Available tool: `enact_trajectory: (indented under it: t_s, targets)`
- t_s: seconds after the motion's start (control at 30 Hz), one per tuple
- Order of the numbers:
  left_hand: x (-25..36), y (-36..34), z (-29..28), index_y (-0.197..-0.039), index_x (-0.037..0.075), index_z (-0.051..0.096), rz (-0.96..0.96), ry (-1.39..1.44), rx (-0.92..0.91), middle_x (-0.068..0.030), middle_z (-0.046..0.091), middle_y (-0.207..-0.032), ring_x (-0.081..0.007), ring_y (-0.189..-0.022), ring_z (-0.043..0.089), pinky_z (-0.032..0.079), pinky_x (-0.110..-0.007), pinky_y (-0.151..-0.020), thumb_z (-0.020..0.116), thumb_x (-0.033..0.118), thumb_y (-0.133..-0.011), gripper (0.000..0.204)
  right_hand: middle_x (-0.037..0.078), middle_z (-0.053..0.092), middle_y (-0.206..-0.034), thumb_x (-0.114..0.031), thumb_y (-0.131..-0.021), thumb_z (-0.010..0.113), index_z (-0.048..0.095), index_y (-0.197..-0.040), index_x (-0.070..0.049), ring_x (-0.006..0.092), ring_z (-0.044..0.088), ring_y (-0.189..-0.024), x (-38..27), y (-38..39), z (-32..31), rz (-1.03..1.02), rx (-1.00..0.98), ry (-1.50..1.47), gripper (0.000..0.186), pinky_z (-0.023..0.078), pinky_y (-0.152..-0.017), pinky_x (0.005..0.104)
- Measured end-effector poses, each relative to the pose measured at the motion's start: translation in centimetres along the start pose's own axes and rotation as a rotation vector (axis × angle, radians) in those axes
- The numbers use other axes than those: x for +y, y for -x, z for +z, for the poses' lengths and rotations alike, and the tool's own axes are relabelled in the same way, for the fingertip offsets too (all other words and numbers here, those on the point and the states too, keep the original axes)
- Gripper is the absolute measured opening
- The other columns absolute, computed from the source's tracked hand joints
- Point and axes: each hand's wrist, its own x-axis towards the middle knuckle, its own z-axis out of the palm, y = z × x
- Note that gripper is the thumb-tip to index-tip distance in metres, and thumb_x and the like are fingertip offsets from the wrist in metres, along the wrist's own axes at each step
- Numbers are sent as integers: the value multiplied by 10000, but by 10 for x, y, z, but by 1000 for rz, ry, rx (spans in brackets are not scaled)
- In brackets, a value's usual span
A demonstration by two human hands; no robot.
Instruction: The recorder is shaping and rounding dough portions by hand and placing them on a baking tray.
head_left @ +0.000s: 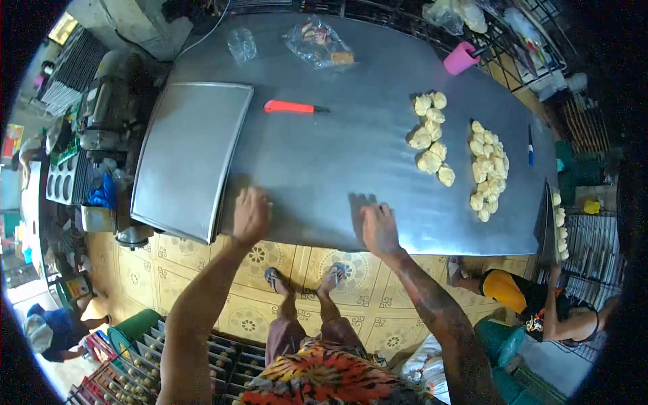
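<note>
My left hand (252,214) is at the table's near part, just right of a grey metal tray (180,156), its fingers loosely bent and holding nothing visible. My right hand (380,226) is over the near middle of the metal table (324,162), fingers slightly curled and apart. Farther back lies an orange-red handled cutter (289,107). To the right are two clusters of pale dough pieces (424,142), (487,169), and a blue tool (530,147) lies beyond them.
Plastic bags (317,44) and a pink cup (461,59) sit at the back. A machine (111,115) stands left. A co-worker (553,314) is at right beside a tray of dough (560,223); another person (54,331) is at lower left. Racks (145,358) stand below.
</note>
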Motion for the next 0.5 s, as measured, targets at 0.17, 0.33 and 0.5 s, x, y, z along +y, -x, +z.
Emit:
enact_trajectory:
  t_s: [0.17, 0.33, 0.5]
  targets:
    - [-14, -94, -7, -1144, 54, 586, -285, -143, 64, -155, 658, -910, -380, -870, 612, 479, -490, -797, 598, 96, -920, 227, 110, 658, -1059, -48, -828, 619, 616, -1146, -88, 305, 588, -940, 13, -94, 6, 83, 154, 180, 320, 446, -805, 438]
    - [-9, -108, 19, -1167, 58, 578, -463, 21, 95, -171, 655, -1002, -388, -867, 609, 477, -489, -809, 592, 76, -909, 259, 131, 648, -1067, -88, -843, 653, 599, -1136, -77, 328, 598, -920, 22, -113, 23, 144, 241, 61, 299, 481, -800, 434]
    - [20, -13, -21, -1082, 65, 567, -169, 210, 119, -173, 577, -904, -391, -815, 577, 467, -478, -766, 568, 35, -888, 196, 139, 634, -1022, -17, -842, 613, 606, -1129, -75, 345, 596, -914, 7, -5, 0, 21, 17, -26, 293, 456, -823, 462]
